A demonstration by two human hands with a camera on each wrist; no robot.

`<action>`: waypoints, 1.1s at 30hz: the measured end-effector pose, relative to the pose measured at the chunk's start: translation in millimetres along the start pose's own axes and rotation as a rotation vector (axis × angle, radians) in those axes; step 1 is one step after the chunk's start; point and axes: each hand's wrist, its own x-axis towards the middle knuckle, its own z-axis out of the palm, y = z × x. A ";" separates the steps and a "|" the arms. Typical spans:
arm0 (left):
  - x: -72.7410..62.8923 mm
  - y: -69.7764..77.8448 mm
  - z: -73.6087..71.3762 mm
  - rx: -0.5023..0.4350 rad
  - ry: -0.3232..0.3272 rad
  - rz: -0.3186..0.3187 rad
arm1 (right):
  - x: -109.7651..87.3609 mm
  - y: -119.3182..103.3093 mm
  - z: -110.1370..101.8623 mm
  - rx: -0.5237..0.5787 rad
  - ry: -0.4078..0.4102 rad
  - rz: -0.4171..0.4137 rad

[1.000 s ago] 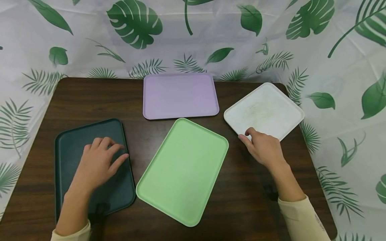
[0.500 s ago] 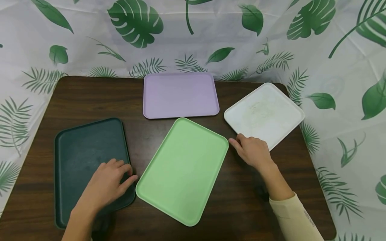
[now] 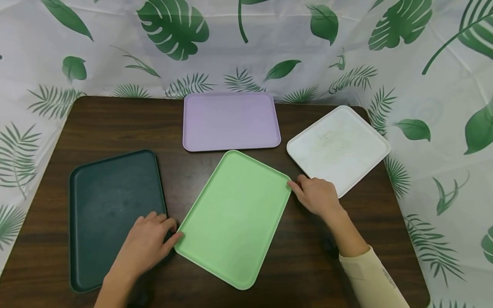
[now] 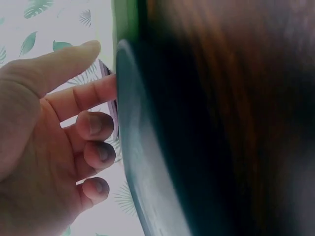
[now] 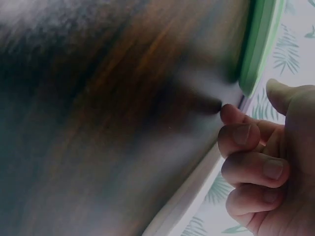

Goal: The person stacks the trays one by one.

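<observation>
A light green tray (image 3: 235, 218) lies tilted on the table between my hands. My left hand (image 3: 146, 241) is at its lower left corner, thumb tip overlapping the rim in the head view. In the left wrist view the thumb and index finger (image 4: 88, 93) stand apart, the index tip at the rim of the dark green tray (image 4: 140, 142). My right hand (image 3: 316, 194) is at the green tray's upper right corner, with the thumb tip over the rim. In the right wrist view the index fingertip (image 5: 230, 114) is low near the tabletop, the other fingers loosely curled.
The dark green tray (image 3: 115, 201) lies at the left, partly beneath my left hand. A purple tray (image 3: 231, 122) sits at the back, and a white tray (image 3: 339, 147) at the right, close to my right hand. A leaf-print cloth (image 3: 246, 51) hangs behind the wooden table (image 3: 316, 273).
My left hand has moved down and right from over the dark green tray to the light green tray's corner. My right hand has moved left from the white tray to the opposite corner.
</observation>
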 end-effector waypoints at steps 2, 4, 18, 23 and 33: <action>0.1 1.7 1.8 0.015 -0.005 -0.008 | 0.9 -1.2 1.0 0.003 -0.003 -0.002; 0.5 3.3 3.4 0.028 -0.011 -0.010 | 1.6 -2.6 1.3 0.009 -0.007 -0.005; 2.7 7.8 10.1 0.056 0.005 -0.014 | 6.8 -11.7 4.6 0.020 -0.009 -0.012; 3.0 7.6 12.3 0.059 0.012 -0.013 | 8.9 -12.0 7.0 0.027 0.006 -0.021; 1.2 9.0 10.3 0.061 0.051 0.021 | 9.8 -14.2 8.6 0.035 0.010 -0.024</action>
